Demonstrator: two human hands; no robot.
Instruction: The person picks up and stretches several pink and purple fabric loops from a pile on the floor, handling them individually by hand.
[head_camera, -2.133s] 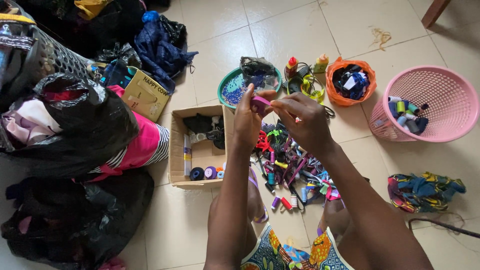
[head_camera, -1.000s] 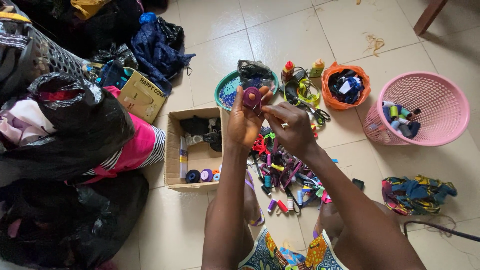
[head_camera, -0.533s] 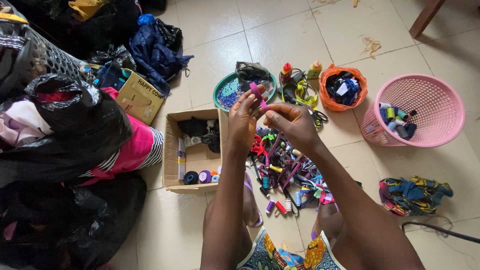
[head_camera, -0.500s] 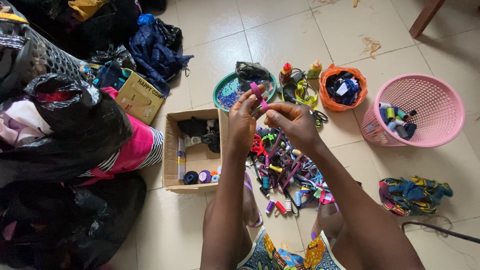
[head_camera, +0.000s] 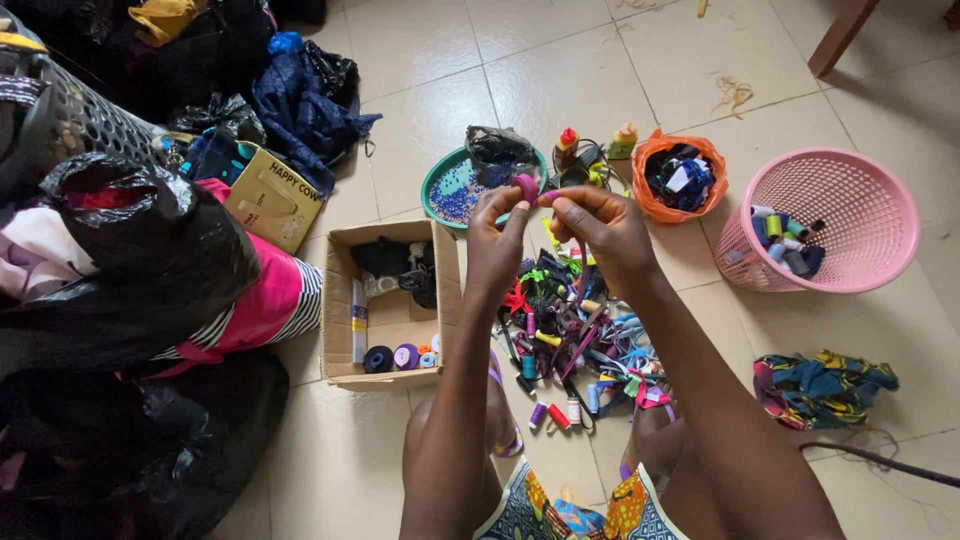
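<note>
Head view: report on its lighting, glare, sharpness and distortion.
Head view: soft, even daylight with faint sheen on the pale floor tiles and only weak shadows; the left hand and right hand, pinching a small magenta spool, are reasonably sharp; the black bags at the left lose detail in darkness; tile lines bow slightly toward the edges, a wide-angle effect.

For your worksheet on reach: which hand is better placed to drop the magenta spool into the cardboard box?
Probably the left hand: it pinches the spool and hangs nearer the box; the right hand would cross over.
</note>
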